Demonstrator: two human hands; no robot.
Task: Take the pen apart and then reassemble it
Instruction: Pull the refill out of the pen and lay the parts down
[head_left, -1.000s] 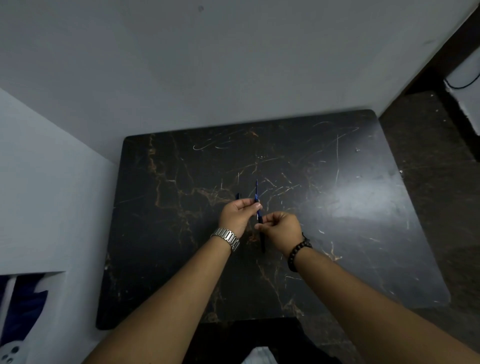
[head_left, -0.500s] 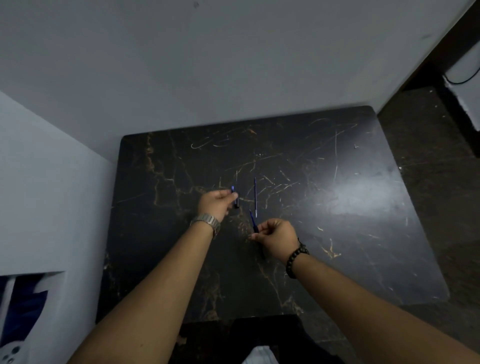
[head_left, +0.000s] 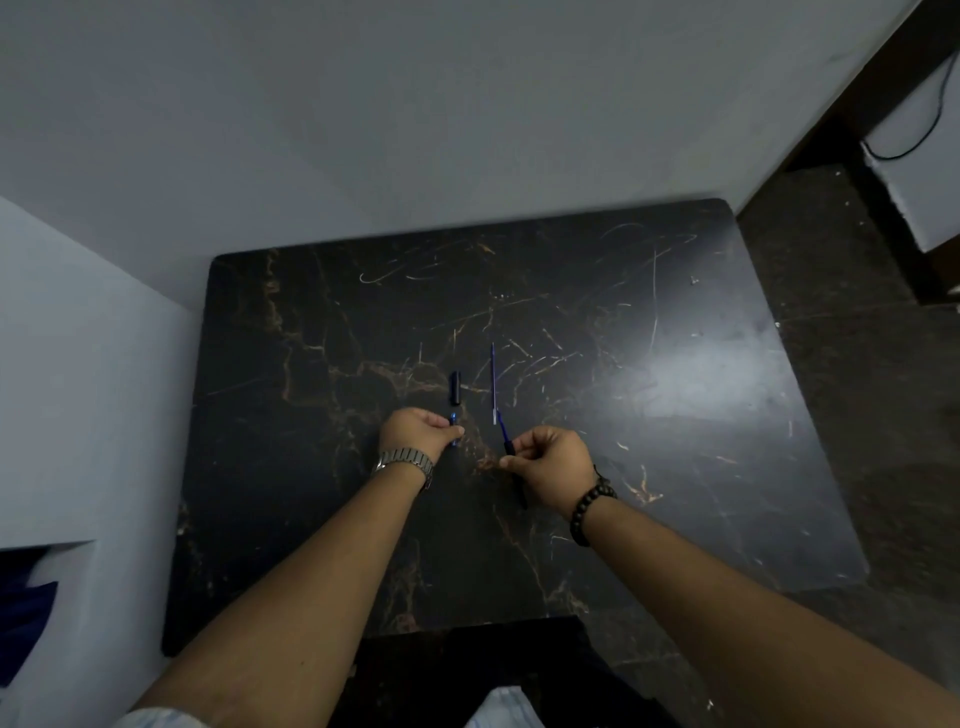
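Two hands apart — left hand (head_left: 418, 430) pinches a small blue piece (head_left: 454, 429), right hand (head_left: 548, 460) grips the pen barrel (head_left: 510, 450); refill (head_left: 493, 383) and cap (head_left: 455, 387) lie on the desk (head_left: 675, 415).

Cap (head_left: 455, 387) and refill (head_left: 493, 383) lie side by side mid-table (head_left: 675, 467), cap left. Left hand (head_left: 418, 430) sits just before the cap, right hand (head_left: 548, 462) before the refill.

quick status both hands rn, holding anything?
Left hand: closed on a small blue pen piece.
Right hand: closed on the pen barrel.
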